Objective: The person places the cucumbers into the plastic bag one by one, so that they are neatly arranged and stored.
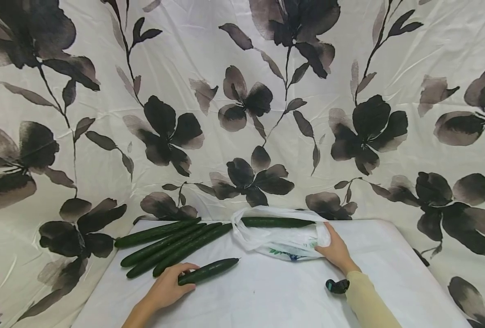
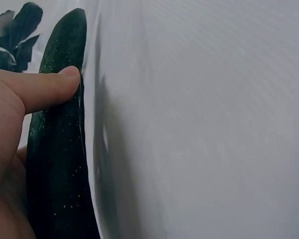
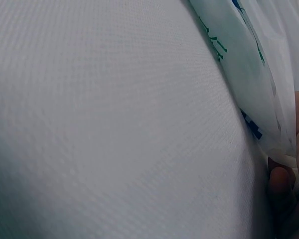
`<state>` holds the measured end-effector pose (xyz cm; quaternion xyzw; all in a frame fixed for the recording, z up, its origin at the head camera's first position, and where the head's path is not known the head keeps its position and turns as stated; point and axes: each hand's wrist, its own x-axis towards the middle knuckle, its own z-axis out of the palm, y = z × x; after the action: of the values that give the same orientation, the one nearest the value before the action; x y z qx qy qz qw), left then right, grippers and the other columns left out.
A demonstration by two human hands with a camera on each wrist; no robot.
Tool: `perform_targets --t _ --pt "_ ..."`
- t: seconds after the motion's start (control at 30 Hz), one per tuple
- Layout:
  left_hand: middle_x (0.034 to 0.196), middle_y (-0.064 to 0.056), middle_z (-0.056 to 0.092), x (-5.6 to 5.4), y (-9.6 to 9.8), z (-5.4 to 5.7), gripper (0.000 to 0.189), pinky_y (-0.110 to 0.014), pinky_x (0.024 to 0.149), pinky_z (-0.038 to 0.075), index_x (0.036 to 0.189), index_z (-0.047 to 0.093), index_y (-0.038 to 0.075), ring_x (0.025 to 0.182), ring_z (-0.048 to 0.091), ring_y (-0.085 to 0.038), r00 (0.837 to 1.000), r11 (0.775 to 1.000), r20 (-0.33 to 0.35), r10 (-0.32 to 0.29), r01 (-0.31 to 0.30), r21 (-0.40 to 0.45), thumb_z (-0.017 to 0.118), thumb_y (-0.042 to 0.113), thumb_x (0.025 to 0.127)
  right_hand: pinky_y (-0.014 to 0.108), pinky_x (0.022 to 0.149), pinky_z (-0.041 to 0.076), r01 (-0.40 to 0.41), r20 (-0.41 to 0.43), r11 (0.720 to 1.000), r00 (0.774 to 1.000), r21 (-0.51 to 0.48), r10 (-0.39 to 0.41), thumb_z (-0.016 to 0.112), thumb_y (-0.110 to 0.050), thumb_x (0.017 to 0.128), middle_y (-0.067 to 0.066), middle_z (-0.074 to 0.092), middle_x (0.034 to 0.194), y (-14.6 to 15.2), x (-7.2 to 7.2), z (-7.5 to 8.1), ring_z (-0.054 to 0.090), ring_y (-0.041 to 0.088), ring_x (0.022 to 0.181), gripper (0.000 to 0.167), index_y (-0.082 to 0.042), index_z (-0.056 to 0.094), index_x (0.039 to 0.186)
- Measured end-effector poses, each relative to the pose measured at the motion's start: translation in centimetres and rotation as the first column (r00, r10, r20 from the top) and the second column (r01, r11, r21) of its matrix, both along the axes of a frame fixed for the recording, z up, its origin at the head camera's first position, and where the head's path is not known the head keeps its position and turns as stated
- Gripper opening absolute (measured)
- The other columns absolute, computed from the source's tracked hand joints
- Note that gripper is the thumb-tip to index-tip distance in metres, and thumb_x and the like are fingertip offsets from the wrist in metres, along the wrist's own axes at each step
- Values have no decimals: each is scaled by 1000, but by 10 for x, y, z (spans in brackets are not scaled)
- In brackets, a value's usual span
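Observation:
Near the front of the table, my left hand (image 1: 166, 287) grips one end of a dark green cucumber (image 1: 211, 270), whose other end points right. In the left wrist view the thumb lies across this cucumber (image 2: 60, 149). My right hand (image 1: 335, 248) holds the right side of a white plastic bag (image 1: 262, 241) with green and blue print. Another cucumber (image 1: 277, 222) lies in the bag's opening. The right wrist view shows the bag (image 3: 254, 74) gathered at the fingers (image 3: 280, 180), partly cut off by the frame edge.
Several cucumbers (image 1: 172, 243) lie side by side on the left of the white table (image 1: 283, 300), left of the bag. A floral cloth (image 1: 209, 150) hangs right behind the table's back edge. A black band device (image 1: 337, 286) sits at the right wrist.

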<state>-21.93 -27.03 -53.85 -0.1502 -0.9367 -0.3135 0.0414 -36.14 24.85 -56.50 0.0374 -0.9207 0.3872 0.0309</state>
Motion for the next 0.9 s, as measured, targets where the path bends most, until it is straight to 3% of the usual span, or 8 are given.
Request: perform_targets --t 0.2,0.57,0.9 --pt "106 16 63 -3 7 1 46 -38 76 49 117 66 37 93 59 -12 1000 1000 31 5 -6 19 83 24 77 60 110 19 -2 -7 1000 1000 -13 2 76 -15 81 27 22 154 -1 3 -1 22 48 138 96 -4 16 154" --pt "107 18 63 -9 18 0 48 -35 74 50 116 65 41 90 58 -7 1000 1000 3 -12 12 8 84 24 76 60 110 21 -8 -19 1000 1000 -12 8 77 -16 80 27 23 153 -1 5 -6 24 48 137 96 -2 17 154" --pt "111 15 63 -28 46 15 45 -37 80 50 119 66 36 96 59 -8 996 996 -6 -87 88 30 82 21 79 59 111 19 -9 -3 1000 1000 14 9 77 -15 81 27 19 155 2 -1 0 20 47 139 96 -3 16 154"
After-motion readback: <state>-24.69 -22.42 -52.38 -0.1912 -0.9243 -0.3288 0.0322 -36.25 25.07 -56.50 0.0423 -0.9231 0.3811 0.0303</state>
